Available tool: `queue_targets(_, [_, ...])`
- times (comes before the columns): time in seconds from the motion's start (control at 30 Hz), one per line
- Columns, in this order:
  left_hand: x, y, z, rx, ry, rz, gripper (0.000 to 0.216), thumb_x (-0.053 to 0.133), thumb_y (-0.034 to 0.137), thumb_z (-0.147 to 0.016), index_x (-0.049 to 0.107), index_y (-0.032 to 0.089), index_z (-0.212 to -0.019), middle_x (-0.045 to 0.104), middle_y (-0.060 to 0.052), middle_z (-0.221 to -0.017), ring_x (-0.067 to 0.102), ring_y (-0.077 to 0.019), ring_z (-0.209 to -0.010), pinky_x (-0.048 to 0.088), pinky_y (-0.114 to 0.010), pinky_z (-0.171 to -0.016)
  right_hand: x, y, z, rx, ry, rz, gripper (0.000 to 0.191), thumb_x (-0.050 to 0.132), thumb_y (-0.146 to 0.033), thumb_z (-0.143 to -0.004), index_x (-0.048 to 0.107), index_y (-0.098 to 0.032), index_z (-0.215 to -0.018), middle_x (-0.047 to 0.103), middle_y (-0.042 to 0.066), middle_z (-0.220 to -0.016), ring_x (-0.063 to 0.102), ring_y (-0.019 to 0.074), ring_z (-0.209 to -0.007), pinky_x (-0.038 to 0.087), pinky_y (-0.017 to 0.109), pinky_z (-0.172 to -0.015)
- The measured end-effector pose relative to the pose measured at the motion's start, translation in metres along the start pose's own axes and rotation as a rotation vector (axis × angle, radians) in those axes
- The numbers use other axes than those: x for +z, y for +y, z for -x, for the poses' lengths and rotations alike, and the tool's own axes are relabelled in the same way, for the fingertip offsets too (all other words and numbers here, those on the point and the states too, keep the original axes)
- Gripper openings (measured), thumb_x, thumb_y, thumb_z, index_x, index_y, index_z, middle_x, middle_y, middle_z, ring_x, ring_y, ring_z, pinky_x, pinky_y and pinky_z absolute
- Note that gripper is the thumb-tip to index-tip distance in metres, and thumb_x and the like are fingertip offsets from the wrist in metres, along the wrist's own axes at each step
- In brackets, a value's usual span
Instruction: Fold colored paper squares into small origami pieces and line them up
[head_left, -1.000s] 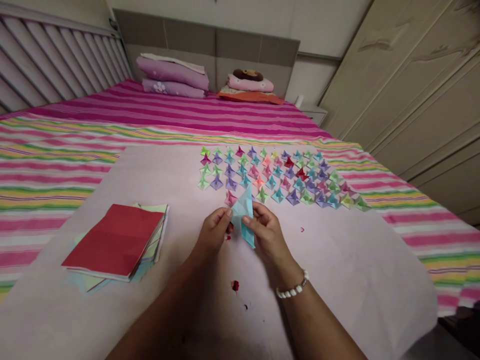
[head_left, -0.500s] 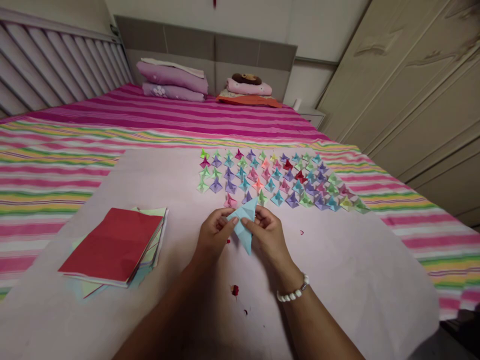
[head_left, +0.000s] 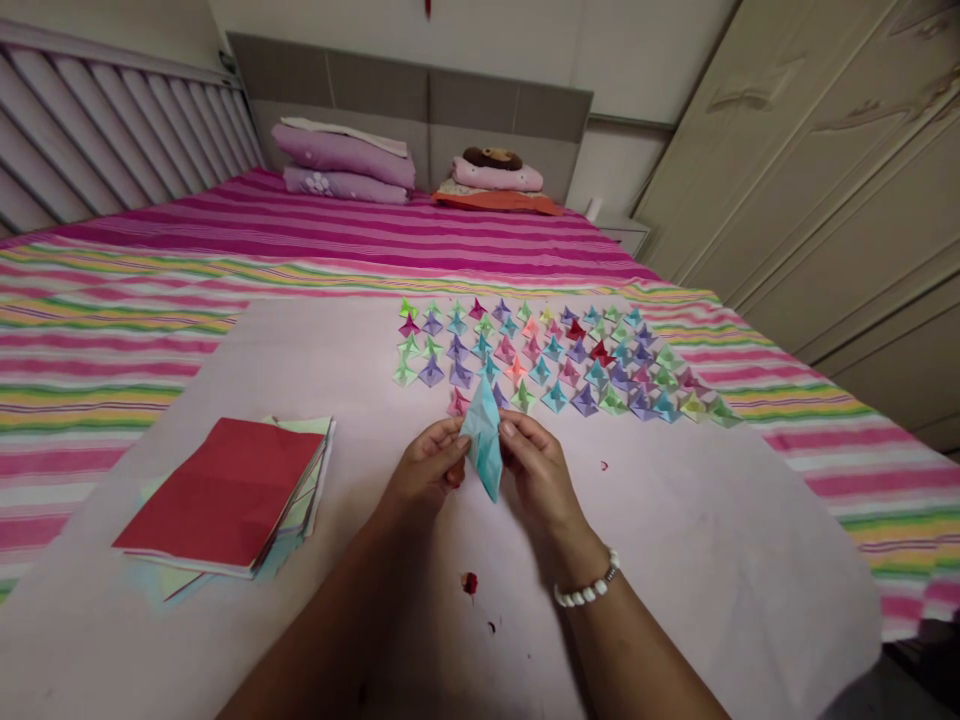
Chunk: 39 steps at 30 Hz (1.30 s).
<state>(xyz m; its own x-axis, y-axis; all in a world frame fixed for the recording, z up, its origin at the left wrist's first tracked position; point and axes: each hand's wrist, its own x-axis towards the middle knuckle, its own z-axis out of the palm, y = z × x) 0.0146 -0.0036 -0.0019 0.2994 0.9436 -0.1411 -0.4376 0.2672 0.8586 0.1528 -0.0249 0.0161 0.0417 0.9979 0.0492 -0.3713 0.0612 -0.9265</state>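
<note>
A light blue folded paper [head_left: 482, 440], long and pointed at both ends, is held upright between my two hands above the pale sheet. The fingers of my left hand [head_left: 429, 465] pinch its left edge. On the other side, my right hand [head_left: 538, 462], with a white bead bracelet [head_left: 587, 592] at the wrist, pinches the right edge. Just beyond the paper's top tip stand rows of small folded paper boats [head_left: 555, 397] in many colours. Parts of the nearest row are hidden behind the blue paper and my fingers.
To the left lies a stack of paper with a red sheet [head_left: 225, 490] on top. Small dark red scraps [head_left: 469, 583] dot the pale sheet [head_left: 675, 580]. A striped bed cover [head_left: 90, 330] surrounds it, with folded purple bedding [head_left: 345, 165] at the headboard.
The blue paper has turned from a wide, spread shape with flaps to a narrower, upright diamond. My thumbs have moved from its middle out to its side edges.
</note>
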Motion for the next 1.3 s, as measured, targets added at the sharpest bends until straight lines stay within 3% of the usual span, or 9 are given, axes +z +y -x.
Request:
queue_targets(0.43, [0.005, 0.007, 0.006, -0.016, 0.011, 0.037, 0.056, 0.081, 0.044, -0.064, 0.061, 0.013, -0.106, 0.043, 0.01, -0.047, 0.035, -0.0042, -0.041, 0.025, -0.02, -0.046, 0.0, -0.004, 0.003, -0.031, -0.069, 0.016, 0.029, 0.072, -0.033, -0.074, 0.071, -0.023, -0.101, 0.058, -0.003, -0.065, 0.049, 0.0112, -0.054, 0.041, 0.025, -0.053])
queue_targets(0.67, [0.003, 0.005, 0.004, 0.044, 0.071, 0.004, 0.053, 0.082, 0.041, -0.06, 0.062, 0.015, -0.101, 0.048, 0.009, -0.052, 0.036, -0.0035, -0.041, 0.027, -0.019, -0.042, 0.0, -0.002, 0.002, -0.028, -0.048, 0.031, 0.033, 0.067, -0.021, -0.069, 0.069, -0.024, -0.102, 0.068, 0.0, -0.079, 0.058, 0.0161, -0.07, 0.046, 0.028, -0.066])
queue_targets(0.9, [0.005, 0.003, 0.005, 0.147, 0.078, -0.227, 0.046, 0.077, 0.041, -0.064, 0.063, 0.015, -0.099, 0.061, 0.003, -0.066, 0.044, -0.0048, -0.042, 0.036, -0.021, -0.044, 0.001, -0.002, -0.001, -0.04, -0.01, 0.098, 0.032, 0.071, -0.025, -0.064, 0.067, -0.022, -0.096, 0.069, 0.0, -0.076, 0.059, 0.0162, -0.062, 0.046, 0.028, -0.058])
queue_targets(1.13, [0.014, -0.002, 0.009, 0.262, 0.077, -0.327, 0.041, 0.07, 0.044, -0.072, 0.062, 0.016, -0.1, 0.062, 0.0, -0.069, 0.053, -0.0092, -0.054, 0.042, -0.022, -0.051, 0.0, 0.002, -0.003, -0.097, 0.065, 0.269, 0.017, 0.069, -0.026, -0.067, 0.066, -0.021, -0.083, 0.064, -0.002, -0.065, 0.056, 0.015, -0.058, 0.045, 0.026, -0.054])
queue_targets(1.2, [0.014, -0.002, 0.012, 0.27, 0.079, -0.362, 0.045, 0.066, 0.045, -0.076, 0.06, 0.015, -0.109, 0.063, -0.002, -0.074, 0.055, -0.01, -0.057, 0.044, -0.023, -0.054, 0.0, 0.005, -0.002, -0.127, 0.084, 0.299, 0.017, 0.067, -0.026, -0.069, 0.066, -0.021, -0.086, 0.064, -0.002, -0.068, 0.056, 0.015, -0.06, 0.046, 0.026, -0.056])
queue_targets(1.3, [0.014, -0.002, 0.017, 0.293, 0.056, -0.389, 0.057, 0.067, 0.044, -0.077, 0.053, 0.016, -0.124, 0.062, -0.009, -0.105, 0.056, -0.0096, -0.063, 0.048, -0.025, -0.059, 0.0, 0.008, 0.0, -0.22, 0.103, 0.407, 0.018, 0.064, -0.024, -0.075, 0.066, -0.021, -0.092, 0.067, 0.001, -0.081, 0.06, 0.0171, -0.072, 0.048, 0.029, -0.066])
